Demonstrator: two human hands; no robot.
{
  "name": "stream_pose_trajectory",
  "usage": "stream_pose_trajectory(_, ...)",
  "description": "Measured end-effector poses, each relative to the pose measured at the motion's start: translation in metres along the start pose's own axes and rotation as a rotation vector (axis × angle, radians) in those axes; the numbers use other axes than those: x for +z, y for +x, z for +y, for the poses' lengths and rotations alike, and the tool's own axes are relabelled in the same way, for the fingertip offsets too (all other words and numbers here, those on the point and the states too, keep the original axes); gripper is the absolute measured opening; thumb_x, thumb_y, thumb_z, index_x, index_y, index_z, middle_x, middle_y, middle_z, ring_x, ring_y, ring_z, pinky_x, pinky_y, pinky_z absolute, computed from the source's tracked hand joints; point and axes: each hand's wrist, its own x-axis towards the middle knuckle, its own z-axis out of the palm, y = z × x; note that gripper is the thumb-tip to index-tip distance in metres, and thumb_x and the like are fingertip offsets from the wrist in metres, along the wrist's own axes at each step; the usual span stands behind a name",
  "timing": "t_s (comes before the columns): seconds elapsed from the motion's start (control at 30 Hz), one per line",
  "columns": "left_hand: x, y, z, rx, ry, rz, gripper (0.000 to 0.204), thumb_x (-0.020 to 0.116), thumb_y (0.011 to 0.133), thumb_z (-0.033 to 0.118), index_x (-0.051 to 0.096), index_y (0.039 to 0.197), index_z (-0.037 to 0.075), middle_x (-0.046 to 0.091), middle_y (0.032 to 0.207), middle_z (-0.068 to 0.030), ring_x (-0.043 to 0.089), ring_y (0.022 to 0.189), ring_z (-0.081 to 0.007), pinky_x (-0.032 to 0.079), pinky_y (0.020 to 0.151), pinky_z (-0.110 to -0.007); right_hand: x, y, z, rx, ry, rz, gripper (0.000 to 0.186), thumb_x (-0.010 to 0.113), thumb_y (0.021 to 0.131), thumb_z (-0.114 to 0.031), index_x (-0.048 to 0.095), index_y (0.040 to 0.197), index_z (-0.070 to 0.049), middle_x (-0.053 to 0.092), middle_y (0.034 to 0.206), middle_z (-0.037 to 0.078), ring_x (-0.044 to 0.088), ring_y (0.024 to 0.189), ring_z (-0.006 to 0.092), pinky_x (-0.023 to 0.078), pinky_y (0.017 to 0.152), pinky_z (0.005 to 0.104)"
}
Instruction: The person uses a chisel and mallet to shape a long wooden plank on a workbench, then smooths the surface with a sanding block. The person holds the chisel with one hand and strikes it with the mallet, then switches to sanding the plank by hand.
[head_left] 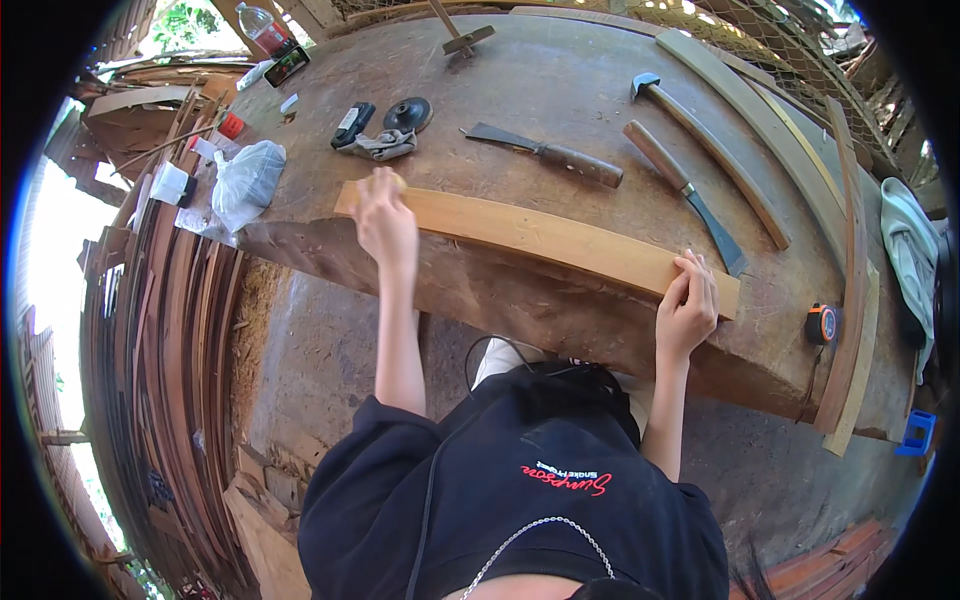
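Curved plank (540,238) pressed by both hands' flat fingers.

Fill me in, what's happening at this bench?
A person stands at a big wooden workbench with both hands on a curved light wooden slat lying along its near edge. The left hand presses on the slat's left end, slightly blurred; the right hand rests on its right end. Behind the slat lie a knife, a hatchet, a machete-like blade and a tape measure, none being touched.

Pale orange-tan curved wooden slat (540,237), weathered brown workbench (560,90), orange-black tape measure (822,324), blue stool (917,433)
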Motion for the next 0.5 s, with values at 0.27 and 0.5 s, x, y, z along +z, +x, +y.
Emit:
stream_pose_trajectory(0.27, -0.006, -0.022, 0.046, 0.068, 0.154, -0.102, 0.032, 0.041, 0.091, 0.017, 0.055, 0.119, 0.010, 0.049, 0.129, -0.0046, 0.040, 0.124, -0.0265, 0.026, 0.106, -0.041, 0.001, 0.000, -0.001, 0.006, -0.004, -0.005, 0.016, 0.048, 0.083, -0.002, 0.062, 0.086, -0.008, 0.065, 0.098, 0.007, 0.060, 0.100, 0.0243, 0.045, 0.087, 0.0368)
stream_pose_trajectory(0.5, -0.031, -0.092, 0.097, 0.330, -0.159, -0.235, 0.037, 0.044, 0.091, 0.021, 0.048, 0.125, 0.008, 0.045, 0.132, -0.0080, 0.038, 0.125, -0.0294, 0.027, 0.105, -0.042, -0.001, 0.001, -0.001, 0.007, -0.006, -0.018, 0.016, 0.047, 0.083, -0.002, 0.062, 0.087, -0.007, 0.065, 0.098, 0.007, 0.060, 0.100, 0.0243, 0.045, 0.088, 0.0372)
